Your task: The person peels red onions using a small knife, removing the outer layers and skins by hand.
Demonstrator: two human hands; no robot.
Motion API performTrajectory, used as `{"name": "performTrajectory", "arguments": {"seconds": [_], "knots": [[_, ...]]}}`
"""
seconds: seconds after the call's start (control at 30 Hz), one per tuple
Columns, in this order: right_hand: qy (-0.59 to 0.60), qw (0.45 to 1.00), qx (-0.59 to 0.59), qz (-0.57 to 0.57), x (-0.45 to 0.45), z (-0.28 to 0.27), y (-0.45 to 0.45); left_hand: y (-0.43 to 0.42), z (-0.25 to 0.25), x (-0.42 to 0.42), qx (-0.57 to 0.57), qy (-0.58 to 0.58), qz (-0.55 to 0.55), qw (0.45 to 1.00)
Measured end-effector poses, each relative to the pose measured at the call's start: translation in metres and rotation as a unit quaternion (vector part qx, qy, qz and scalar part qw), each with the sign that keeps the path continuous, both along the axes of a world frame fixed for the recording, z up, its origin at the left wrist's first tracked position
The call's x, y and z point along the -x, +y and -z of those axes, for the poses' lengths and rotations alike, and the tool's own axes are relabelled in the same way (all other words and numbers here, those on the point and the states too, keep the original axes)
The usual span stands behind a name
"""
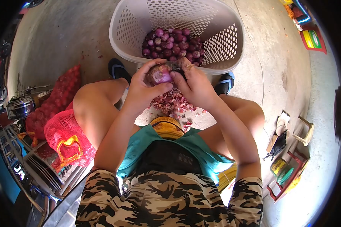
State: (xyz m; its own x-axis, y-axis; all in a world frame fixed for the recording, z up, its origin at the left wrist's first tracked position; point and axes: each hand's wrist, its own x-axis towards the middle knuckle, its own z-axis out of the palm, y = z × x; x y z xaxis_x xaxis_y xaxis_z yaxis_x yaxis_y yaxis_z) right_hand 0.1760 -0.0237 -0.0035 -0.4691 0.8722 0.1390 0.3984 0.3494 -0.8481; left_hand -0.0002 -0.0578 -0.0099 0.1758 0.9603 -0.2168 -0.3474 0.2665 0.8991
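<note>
My left hand (146, 87) is closed round a red onion (161, 74), held above the floor between my knees. My right hand (195, 83) is closed at the onion's right side, its thumb against the onion. A dark, flat, blade-like thing (175, 66) shows between the right fingers and the onion; its kind is not clear. A bit of dry skin clings to the right fingers. Below both hands, a heap of red onion skins (174, 102) lies on the floor. Just beyond them stands a grey perforated basket (129, 41) with many red onions (174, 43) in it.
At left, a red mesh sack (70, 132) and another filled red mesh sack (62, 94) lean by a metal frame (38, 166). On the right are a cream plastic piece (305, 130), a red rack (291, 178) and a green-and-yellow tub (281, 170). A yellow container (166, 126) is between my thighs.
</note>
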Motion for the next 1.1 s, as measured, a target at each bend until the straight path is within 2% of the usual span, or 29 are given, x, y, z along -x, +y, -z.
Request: {"name": "performTrajectory", "arguments": {"seconds": [0.17, 0.37, 0.57, 0.67, 0.77, 0.87, 1.1], "knots": [[0.04, 0.998, 0.029, 0.031, -0.001, -0.003, 0.005, 0.002, -0.006, -0.003, -0.01, -0.031, -0.032, 0.999], [0.022, 0.997, 0.029, 0.065, -0.005, -0.004, 0.007, 0.001, -0.001, 0.001, 0.025, -0.074, -0.066, 0.995], [0.035, 0.997, 0.017, 0.061, -0.006, -0.008, 0.009, 0.001, 0.002, 0.002, -0.015, -0.065, -0.059, 0.996], [0.022, 0.996, 0.043, 0.069, -0.008, -0.008, 0.01, 0.003, 0.0, 0.006, -0.027, -0.126, -0.077, 0.989], [0.017, 0.996, 0.08, -0.036, -0.013, -0.013, 0.01, 0.006, -0.003, 0.008, -0.032, -0.103, -0.099, 0.989], [-0.018, 0.996, 0.0, -0.09, -0.016, -0.002, 0.007, 0.006, -0.004, 0.012, -0.025, -0.088, -0.1, 0.991], [-0.053, 0.993, -0.015, -0.109, -0.019, -0.011, 0.01, 0.007, -0.005, 0.017, 0.025, -0.07, -0.059, 0.996]]}}
